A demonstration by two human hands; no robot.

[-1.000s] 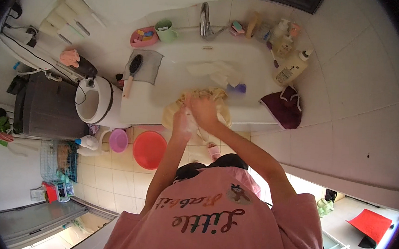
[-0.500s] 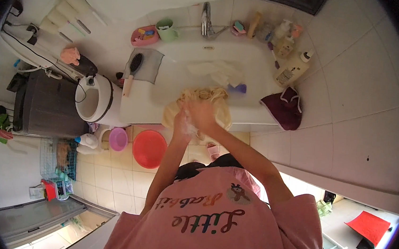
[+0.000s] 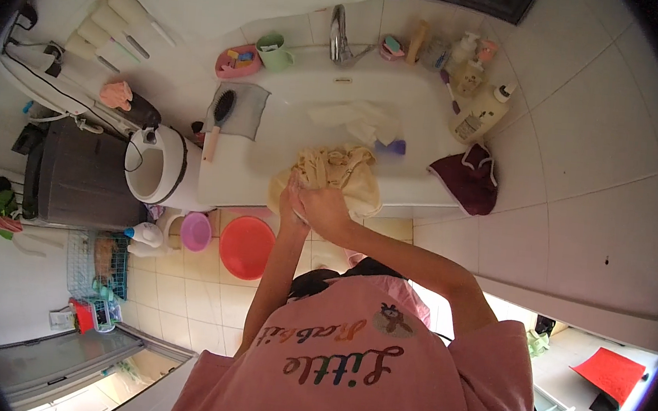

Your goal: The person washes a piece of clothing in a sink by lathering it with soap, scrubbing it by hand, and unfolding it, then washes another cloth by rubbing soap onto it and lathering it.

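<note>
A pale yellow, bunched cloth garment point(image 3: 341, 171) hangs over the front edge of the white sink point(image 3: 417, 186). My right hand point(image 3: 324, 208) has its fingers closed over the near part of the cloth. Pressed against it, my left hand point(image 3: 293, 199) is closed on the cloth's left side, its fingers partly hidden. Beyond the garment, a thin whitish cloth point(image 3: 357, 120) lies in the basin, with a small blue-purple item point(image 3: 391, 146) at its right end.
A chrome faucet point(image 3: 339, 34) stands at the back. Several pump bottles point(image 3: 479, 115) line the right rim near a maroon cloth point(image 3: 468, 178). On the left rim are a hairbrush point(image 3: 220, 118), a green mug point(image 3: 276, 50) and a pink tray point(image 3: 238, 60). A red basin point(image 3: 246, 247) sits on the floor.
Both hands were blurred by motion over the cloth and have drawn slightly down toward me. The right elbow has shifted outward, and the cloth's far folds are more bunched.
</note>
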